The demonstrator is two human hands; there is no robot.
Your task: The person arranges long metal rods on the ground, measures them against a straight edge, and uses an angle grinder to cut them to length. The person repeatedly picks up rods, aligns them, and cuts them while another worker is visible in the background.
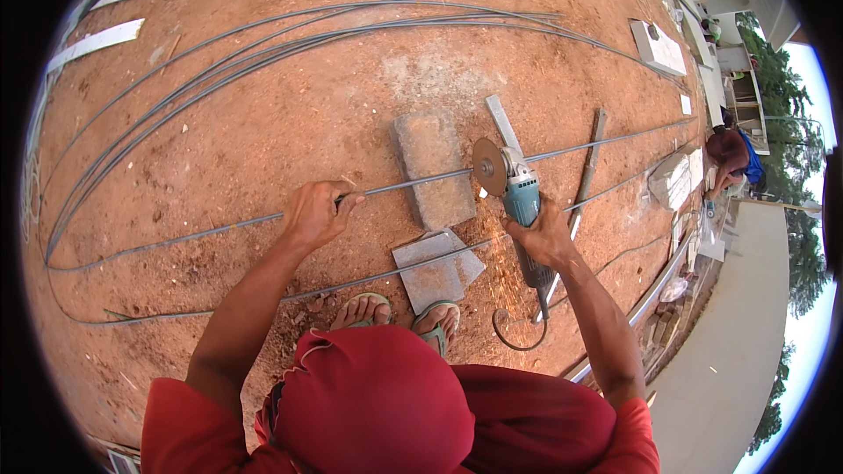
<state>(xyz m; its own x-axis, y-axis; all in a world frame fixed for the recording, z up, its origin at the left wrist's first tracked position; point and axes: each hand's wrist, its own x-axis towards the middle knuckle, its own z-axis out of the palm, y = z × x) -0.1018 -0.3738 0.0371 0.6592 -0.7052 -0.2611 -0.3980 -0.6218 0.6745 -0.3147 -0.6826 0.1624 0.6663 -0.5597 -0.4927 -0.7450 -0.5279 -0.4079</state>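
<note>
My left hand (pixel 314 215) is closed around a long steel rod (pixel 408 183), left of a grey concrete block (pixel 432 142). The rod lies across the block's top. In my right hand (pixel 546 233) is a teal angle grinder (pixel 523 200), gripped by its body. Its brown cutting disc (pixel 489 166) meets the rod just past the block's right edge. Orange sparks (pixel 505 268) spray down toward my feet. The grinder's cable (pixel 520 348) curls on the ground beside my right foot. My right fingertips are partly hidden by the grinder.
A second rod (pixel 369 281) crosses over broken grey slabs (pixel 432 268) before my sandalled feet (pixel 436 320). Several long bent rods (pixel 290 39) arc across the reddish dirt. A dark bar (pixel 593 154) lies right of the grinder. Another person (pixel 731 151) crouches at the far right.
</note>
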